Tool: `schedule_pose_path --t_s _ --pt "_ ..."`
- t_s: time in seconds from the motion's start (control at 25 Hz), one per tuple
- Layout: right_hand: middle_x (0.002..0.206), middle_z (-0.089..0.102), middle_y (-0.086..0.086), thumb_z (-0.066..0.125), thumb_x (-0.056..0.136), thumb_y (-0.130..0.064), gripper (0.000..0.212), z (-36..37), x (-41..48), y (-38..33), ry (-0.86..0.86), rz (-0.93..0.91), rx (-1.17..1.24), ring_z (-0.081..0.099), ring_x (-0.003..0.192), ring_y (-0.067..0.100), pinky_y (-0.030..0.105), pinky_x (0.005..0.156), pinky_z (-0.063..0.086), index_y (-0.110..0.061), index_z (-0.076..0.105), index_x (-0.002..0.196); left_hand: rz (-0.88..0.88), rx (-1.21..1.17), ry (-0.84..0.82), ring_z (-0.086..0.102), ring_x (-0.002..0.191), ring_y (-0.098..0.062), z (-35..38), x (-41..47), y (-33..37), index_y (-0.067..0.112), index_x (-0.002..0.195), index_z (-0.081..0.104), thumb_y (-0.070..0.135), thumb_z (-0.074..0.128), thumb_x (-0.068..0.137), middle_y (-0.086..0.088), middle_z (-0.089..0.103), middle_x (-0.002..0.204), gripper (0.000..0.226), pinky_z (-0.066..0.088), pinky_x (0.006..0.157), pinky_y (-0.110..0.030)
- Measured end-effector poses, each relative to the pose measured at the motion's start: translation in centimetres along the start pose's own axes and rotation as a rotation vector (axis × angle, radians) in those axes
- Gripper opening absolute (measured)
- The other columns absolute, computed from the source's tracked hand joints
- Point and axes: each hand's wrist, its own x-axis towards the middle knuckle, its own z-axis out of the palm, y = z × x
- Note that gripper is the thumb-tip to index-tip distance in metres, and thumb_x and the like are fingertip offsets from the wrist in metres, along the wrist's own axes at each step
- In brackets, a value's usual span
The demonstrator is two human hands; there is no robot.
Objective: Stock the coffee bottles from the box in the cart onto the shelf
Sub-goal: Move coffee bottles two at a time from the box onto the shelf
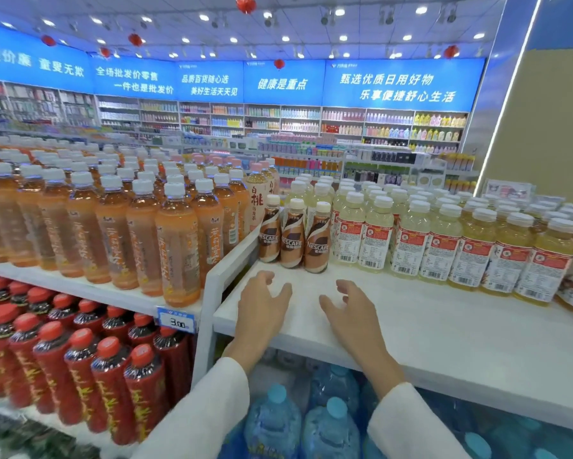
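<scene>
L hand [261,309] relaxed over smooth shelf [444,319].

the white shelf [427,332] carries three brown nescafe coffee bottles [293,240], upright and touching in a short row near its back left corner. just beside them on the right stand rows of pale yellow drink bottles [411,243] with white caps. the adjoining shelf [89,286] to the left holds packed rows of orange tea bottles [139,233], with a blue price tag [178,321] on its front edge.
</scene>
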Motion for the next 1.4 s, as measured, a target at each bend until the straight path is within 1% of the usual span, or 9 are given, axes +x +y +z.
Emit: schedule_pose_path --t_s 0.24,0.32,0.48,0.72,0.84,0.92,1.16,1.32,1.4 --pt "0.135 0.05 -0.022 0.055 0.099 -0.044 0.039 -0.4 -10.2 0.0 -0.087 -0.219 0.094 0.044 0.119 -0.002 0.023 0.105 0.038 -0.035 0.051 0.137 0.028 -0.026 0.144 0.055 0.113 0.0 -5.4 -13.0 -3.6 0.031 0.128 0.061 0.046 0.058 0.096 0.019 0.061 0.124 0.035 0.043 0.097 -0.023" --pt "0.128 0.054 -0.021 0.061 0.096 -0.041 0.034 1.0 -13.5 0.3 -0.149 -0.254 0.143 0.048 0.116 -0.001 0.025 0.104 0.041 -0.036 0.056 0.13 -0.058 0.007 0.199 0.055 0.11 0.003 -7.2 -17.2 -6.0 0.036 0.127 0.06 0.052 0.055 0.096 0.025 0.06 0.121 0.036 0.047 0.096 -0.026" --pt "0.117 0.068 -0.008 0.072 0.088 -0.039 0.03 6.5 -20.2 2.6 -0.232 -0.306 0.192 0.061 0.107 0.008 0.02 0.091 0.042 -0.028 0.07 0.116 -0.328 0.037 0.315 0.056 0.094 0.011 -10.9 -26.1 -11.4 0.038 0.119 0.061 0.047 0.059 0.095 0.029 0.06 0.109 0.027 0.042 0.079 -0.008" --pt "0.12 0.066 -0.005 0.07 0.09 -0.029 0.033 15.7 -30.0 6.1 -0.78 -0.153 0.082 0.057 0.105 0.011 0.026 0.094 0.04 -0.028 0.064 0.122 -0.728 0.093 0.503 0.06 0.106 0.002 -15.6 -40.4 -19.9 0.034 0.116 0.067 0.05 0.06 0.095 0.018 0.068 0.108 0.028 0.045 0.094 -0.015" --pt "0.114 0.062 -0.006 0.074 0.089 -0.02 0.027 19.7 -33.6 6.8 -0.928 -0.067 0.07 0.059 0.109 0.017 0.026 0.09 0.042 -0.031 0.063 0.111 -0.874 0.133 0.566 0.06 0.117 -0.008 -17.0 -46.0 -23.4 0.045 0.11 0.064 0.055 0.06 0.092 0.018 0.064 0.124 0.021 0.046 0.102 -0.032" --pt "0.117 0.063 -0.002 0.075 0.088 -0.022 0.031 22.8 -35.7 7.5 -1.008 -0.06 0.013 0.061 0.112 0.021 0.025 0.086 0.045 -0.033 0.062 0.114 -0.985 0.098 0.595 0.064 0.109 -0.005 -17.9 -48.8 -24.9 0.044 0.101 0.064 0.05 0.063 0.092 0.01 0.063 0.132 0.011 0.05 0.089 -0.028" --pt "0.126 0.068 -0.001 0.073 0.087 -0.037 0.029 28.8 -40.0 6.7 -1.111 -0.02 -0.209 0.063 0.115 0.021 0.023 0.088 0.043 -0.043 0.058 0.111 -1.216 -0.03 0.669 0.069 0.095 -0.01 -21.0 -52.5 -30.4 0.044 0.093 0.066 0.041 0.071 0.089 0.009 0.074 0.099 0.007 0.054 0.088 -0.032" --pt "0.123 0.069 0.004 0.075 0.088 -0.028 0.034 31.4 -42.0 4.9 -1.126 0.018 -0.248 0.061 0.122 0.026 0.031 0.096 0.042 -0.021 0.069 0.12 -1.274 -0.068 0.642 0.066 0.099 -0.014 -23.6 -51.9 -36.2 0.029 0.112 0.066 0.041 0.065 0.094 0.008 0.072 0.105 0.022 0.049 0.086 -0.03" --pt "0.123 0.064 -0.001 0.068 0.093 -0.033 0.035 32.4 -42.5 4.2 -1.195 0.01 -0.291 0.056 0.125 0.022 0.028 0.095 0.039 -0.022 0.064 0.126 -1.326 -0.075 0.629 0.064 0.104 -0.021 -24.2 -50.6 -39.2 0.018 0.121 0.062 0.039 0.06 0.097 0.002 0.068 0.11 0.032 0.045 0.084 -0.031"
